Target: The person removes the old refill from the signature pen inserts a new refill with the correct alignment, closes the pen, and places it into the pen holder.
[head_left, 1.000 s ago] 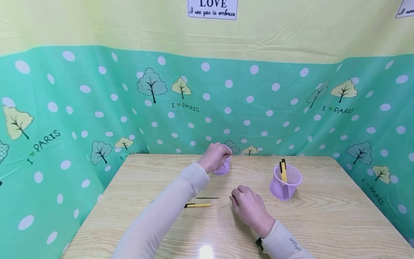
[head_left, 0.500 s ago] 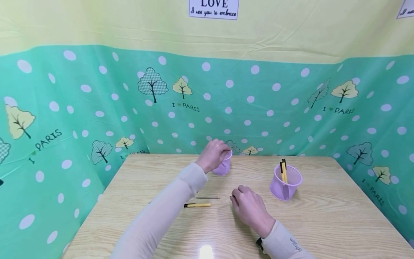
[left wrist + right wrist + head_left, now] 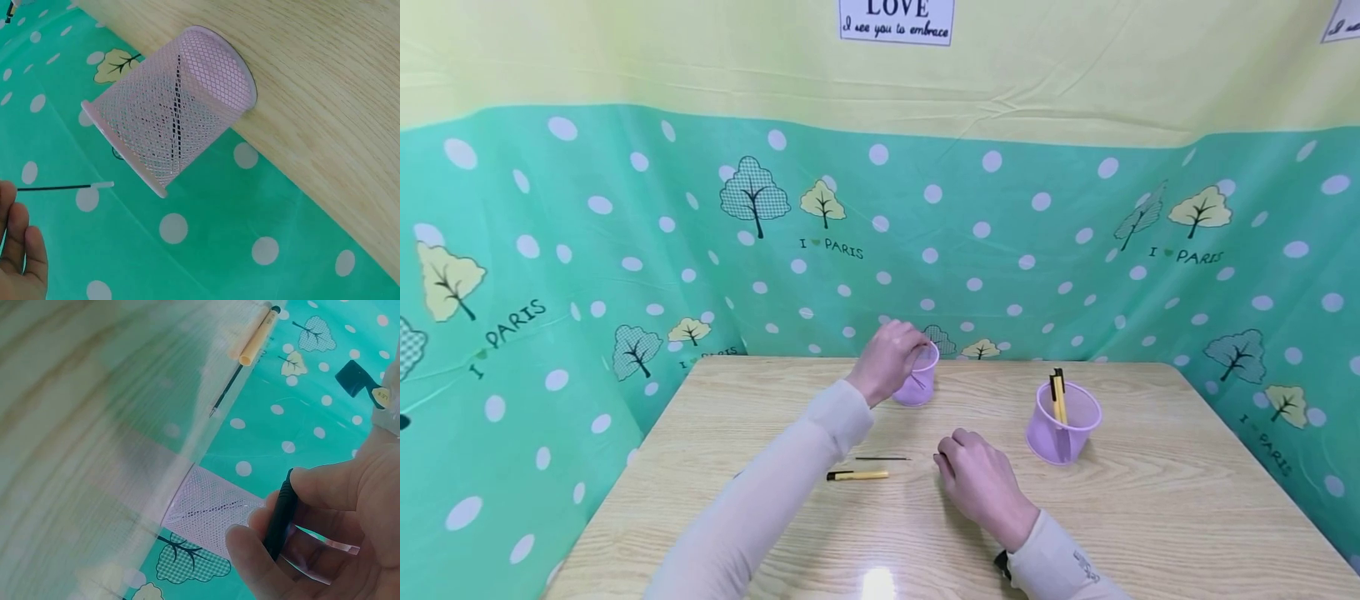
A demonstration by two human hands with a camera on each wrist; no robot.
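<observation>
At the back of the table, my left hand (image 3: 887, 362) is by the mouth of a small lilac mesh pen holder (image 3: 916, 392). It pinches a thin black pen refill (image 3: 59, 187) with a pale end, which points at the rim without touching it in the left wrist view. Dark thin sticks (image 3: 177, 112) show through the mesh. My right hand (image 3: 981, 483) rests near the middle, holding a short black ribbed pen part (image 3: 282, 519) between thumb and fingers. Left of it lie another refill (image 3: 882, 458) and a yellow pen barrel (image 3: 863, 476) with a black clip end.
A wider lilac holder (image 3: 1052, 442) at the right bears yellow pens (image 3: 1057, 398) with black clips, leaning on its rim. The wooden table (image 3: 1165, 500) ends at a green dotted curtain (image 3: 955, 250) behind and at both sides.
My left hand has shifted slightly left and back from the small holder, so more of its rim shows. The right hand has stayed still.
</observation>
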